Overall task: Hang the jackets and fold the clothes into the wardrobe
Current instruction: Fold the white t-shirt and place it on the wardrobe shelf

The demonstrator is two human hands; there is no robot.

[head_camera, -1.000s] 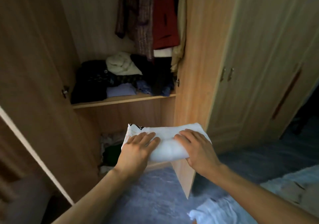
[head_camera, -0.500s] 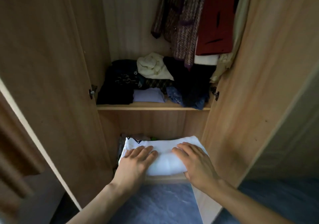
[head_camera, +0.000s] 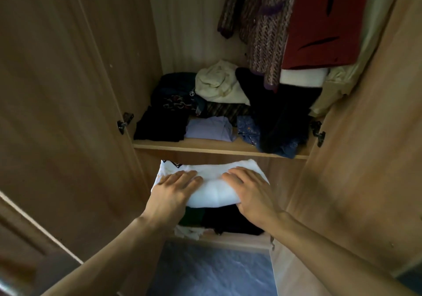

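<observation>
A folded white garment [head_camera: 213,182] with a small black print at its far left corner sits between both hands, just below the wardrobe's shelf [head_camera: 219,147]. My left hand [head_camera: 173,191] holds its left end, fingers on top. My right hand [head_camera: 250,191] holds its right end the same way; both thumbs are hidden beneath. Under the garment, the wardrobe's bottom compartment holds dark and green folded clothes [head_camera: 226,221]. Hanging jackets, a knitted one [head_camera: 265,19] and a red one [head_camera: 324,19], fill the upper right.
The shelf carries several folded clothes: black pile [head_camera: 163,122], lilac piece [head_camera: 210,128], cream bundle [head_camera: 217,83], blue patterned piece [head_camera: 249,129]. Open wardrobe doors [head_camera: 57,101] stand on both sides. Blue-grey floor [head_camera: 210,270] lies in front.
I have stepped closer and both hands have carried the white garment forward and up, from in front of the wardrobe to inside it, above the bottom pile.
</observation>
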